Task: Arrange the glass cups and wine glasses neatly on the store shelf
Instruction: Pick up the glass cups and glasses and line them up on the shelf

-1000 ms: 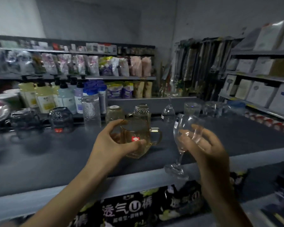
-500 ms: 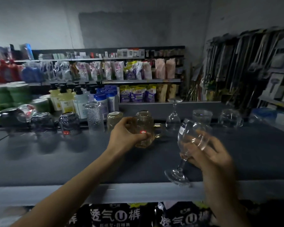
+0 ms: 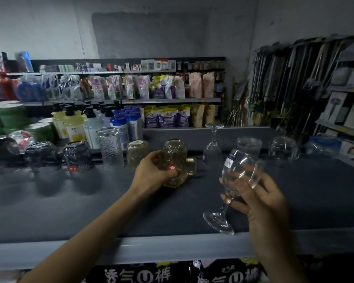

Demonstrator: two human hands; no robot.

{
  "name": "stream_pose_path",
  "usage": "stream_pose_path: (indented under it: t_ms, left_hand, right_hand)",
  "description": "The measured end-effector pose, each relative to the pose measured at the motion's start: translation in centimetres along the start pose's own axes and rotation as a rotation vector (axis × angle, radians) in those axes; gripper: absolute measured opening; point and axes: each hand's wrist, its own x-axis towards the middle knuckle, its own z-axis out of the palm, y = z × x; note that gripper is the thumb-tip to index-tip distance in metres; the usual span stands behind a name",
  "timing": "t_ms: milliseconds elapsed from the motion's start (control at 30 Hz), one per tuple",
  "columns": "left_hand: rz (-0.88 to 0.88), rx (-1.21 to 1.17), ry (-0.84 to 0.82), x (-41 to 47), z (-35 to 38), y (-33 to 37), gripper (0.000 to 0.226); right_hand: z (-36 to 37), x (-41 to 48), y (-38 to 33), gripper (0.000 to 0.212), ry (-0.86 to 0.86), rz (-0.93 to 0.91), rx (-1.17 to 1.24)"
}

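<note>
We log the left hand (image 3: pixel 153 174) gripping the amber mug (image 3: pixel 179 162). The right hand (image 3: pixel 262 201) clasps a tilted wine glass (image 3: pixel 240 163) by its bowl.

— Entry: dark shelf (image 3: pixel 70 211). What is standing on it?
— Left of the left hand (image 3: pixel 155 172) and beyond it: dark faceted cup (image 3: pixel 78 158), textured tumbler (image 3: pixel 110 148), small amber cup (image 3: pixel 137 153), ribbed amber cup (image 3: pixel 175 145).
— Beyond the right hand (image 3: pixel 260 199)?
— Upturned wine glass (image 3: pixel 212 148), clear cup (image 3: pixel 248 146) and round clear cup (image 3: pixel 283 149) are lining the back edge.
</note>
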Motion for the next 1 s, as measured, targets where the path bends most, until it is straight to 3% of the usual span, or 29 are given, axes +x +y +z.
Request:
stream_pose_path:
  t_ms: [100, 233, 400, 533, 600, 667, 767, 867, 1000]
  left_hand:
    - [-0.018, -0.021, -0.024, 0.1, 0.2, -0.5, 0.097]
    - [-0.007, -0.039, -0.034, 0.5, 0.3, -0.8, 0.086]
    - [0.023, -0.011, -0.048, -0.1, -0.5, -1.0, 0.114]
    - [0.064, 0.148, -0.007, -2.5, -2.4, -1.0, 0.136]
    - [0.143, 0.191, 0.051, -4.1, -2.9, -0.4, 0.126]
    - [0.225, 0.182, 0.064, -6.8, -2.0, 2.0, 0.101]
    - [0.250, 0.058, -0.074, -9.8, 1.5, 5.9, 0.065]
    - [0.270, -0.035, -0.201, -9.5, 5.5, 7.8, 0.064]
    - [0.216, -0.203, -0.185, -8.1, 8.7, 8.1, 0.065]
  right_hand:
    - [0.4, -0.1, -0.1, 0.099, 0.013, -0.001, -0.002]
    - [0.6, -0.4, -0.6, 0.077, 0.011, 0.007, -0.005]
    - [0.4, -0.7, -0.7, 0.072, -0.022, 0.007, 0.007]
    - [-0.3, -0.8, -1.3, 0.060, -0.060, -0.017, -0.019]
    - [-0.9, -0.4, -2.0, 0.057, -0.107, -0.023, -0.060]
    - [-1.6, 0.5, -2.8, 0.062, -0.165, -0.019, -0.101]
    - [-2.5, 2.4, -4.0, 0.064, -0.232, -0.018, -0.182]
    - [-3.5, 4.4, -4.6, 0.064, -0.297, -0.011, -0.272]
    - [-4.9, 6.7, -4.4, 0.062, -0.364, 0.028, -0.309]
